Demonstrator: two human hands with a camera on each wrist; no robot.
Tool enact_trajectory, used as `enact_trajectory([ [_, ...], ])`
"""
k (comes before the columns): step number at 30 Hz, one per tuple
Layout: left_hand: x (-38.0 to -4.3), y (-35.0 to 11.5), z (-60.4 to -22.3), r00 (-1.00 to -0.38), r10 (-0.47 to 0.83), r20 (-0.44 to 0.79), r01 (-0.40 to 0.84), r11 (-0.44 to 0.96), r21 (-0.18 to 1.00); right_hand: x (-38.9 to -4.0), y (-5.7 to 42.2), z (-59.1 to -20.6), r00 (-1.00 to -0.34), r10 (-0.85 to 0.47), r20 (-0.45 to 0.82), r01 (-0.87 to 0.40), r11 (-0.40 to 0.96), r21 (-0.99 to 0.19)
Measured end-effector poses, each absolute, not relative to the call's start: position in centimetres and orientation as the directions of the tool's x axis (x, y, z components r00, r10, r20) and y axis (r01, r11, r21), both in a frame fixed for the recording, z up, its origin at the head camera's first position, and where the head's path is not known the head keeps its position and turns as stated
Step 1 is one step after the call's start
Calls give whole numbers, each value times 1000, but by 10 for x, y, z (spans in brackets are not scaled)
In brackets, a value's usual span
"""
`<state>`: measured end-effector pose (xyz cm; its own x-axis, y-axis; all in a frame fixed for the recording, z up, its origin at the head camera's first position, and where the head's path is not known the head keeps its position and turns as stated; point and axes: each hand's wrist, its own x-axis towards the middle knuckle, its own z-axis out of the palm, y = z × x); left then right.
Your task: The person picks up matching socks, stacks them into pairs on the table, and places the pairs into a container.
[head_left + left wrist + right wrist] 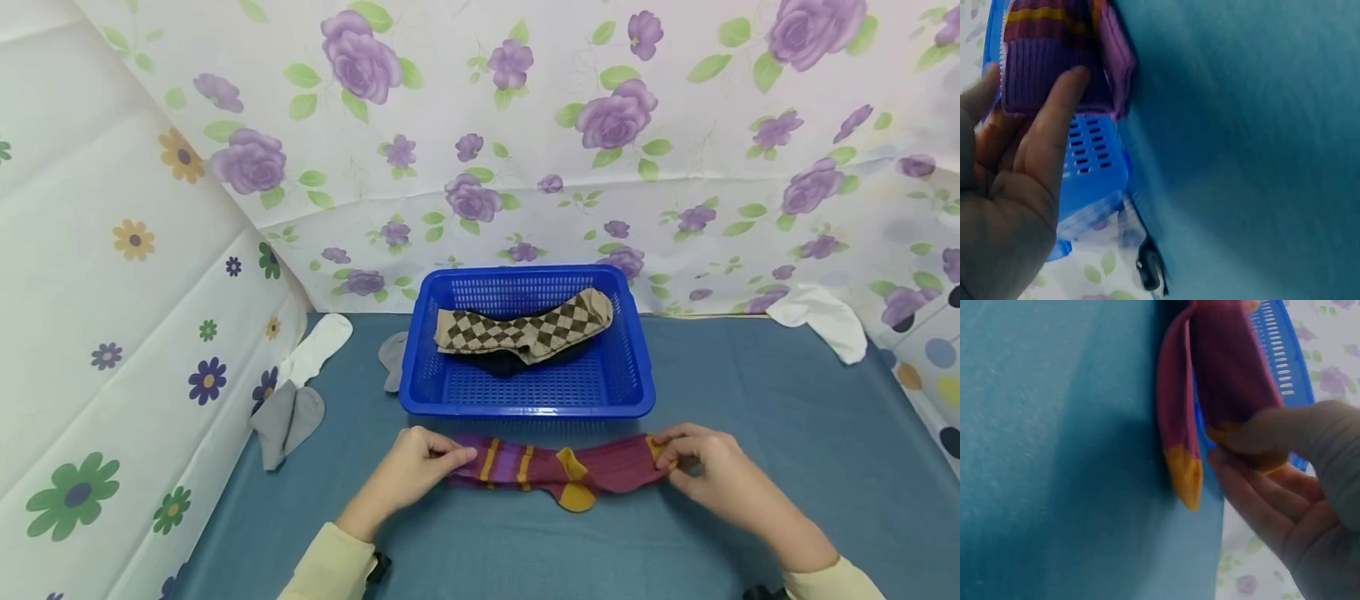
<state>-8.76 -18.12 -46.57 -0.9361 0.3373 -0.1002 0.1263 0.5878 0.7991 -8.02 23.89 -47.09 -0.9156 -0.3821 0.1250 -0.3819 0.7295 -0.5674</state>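
A pair of maroon socks [618,467] with purple cuffs, yellow stripes and yellow heels and toes is stretched sideways in front of the basket. My left hand [422,467] pinches the purple ribbed cuff [1035,75]; in the left wrist view part of the second cuff stands apart beside it. At the other end my right hand [712,467] pinches one yellow toe between thumb and fingers. The right wrist view shows the other yellow toe [1184,475] hanging loose beside that hand.
Just behind the socks stands a blue plastic basket [525,411] with brown-and-beige argyle socks [525,333] over something black. White and grey socks [288,417] lie at the left, a grey sock [392,362] beside the basket, a white sock [821,321] at the back right. Floral cloth walls surround the table.
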Motion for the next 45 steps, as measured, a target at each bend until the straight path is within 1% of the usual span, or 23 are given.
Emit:
enact_trajectory([
  [4,-87,-179,-466,-941,313,-132,82,587,806,-78,236,-473,-948,-315,42,-268,721,-638],
  [6,-86,-179,-464,-945,290,-149,51,583,811,-79,234,-473,-961,-275,38,-234,731,-641],
  [9,-87,-179,-460,-958,246,-147,30,597,802,-80,231,-470,-971,-219,93,-229,757,-613],
  [12,-89,-177,-454,-973,197,-123,22,605,796,-81,231,-465,-968,-179,174,-247,785,-568],
  [15,-90,-175,-450,-984,151,-92,23,622,783,-81,230,-459,-960,-146,237,-258,786,-562],
  [19,-90,-171,-451,-990,126,-68,29,642,767,-83,228,-453,-946,-128,297,-280,785,-553],
  [24,-89,-168,-454,-988,133,-81,22,635,772,-83,227,-450,-938,-118,327,-286,796,-533],
  [30,-87,-165,-461,-988,139,-71,36,644,764,-84,228,-454,-950,-111,293,-261,797,-545],
  [37,-83,-161,-475,-985,144,-99,29,691,722,-86,233,-475,-959,-115,261,-244,802,-545],
  [42,-83,-160,-478,-987,140,-77,48,719,693,-87,233,-484,-964,-123,238,-237,805,-545],
  [45,-82,-160,-475,-990,134,-51,63,729,682,-86,233,-485,-958,-128,258,-249,818,-519],
])
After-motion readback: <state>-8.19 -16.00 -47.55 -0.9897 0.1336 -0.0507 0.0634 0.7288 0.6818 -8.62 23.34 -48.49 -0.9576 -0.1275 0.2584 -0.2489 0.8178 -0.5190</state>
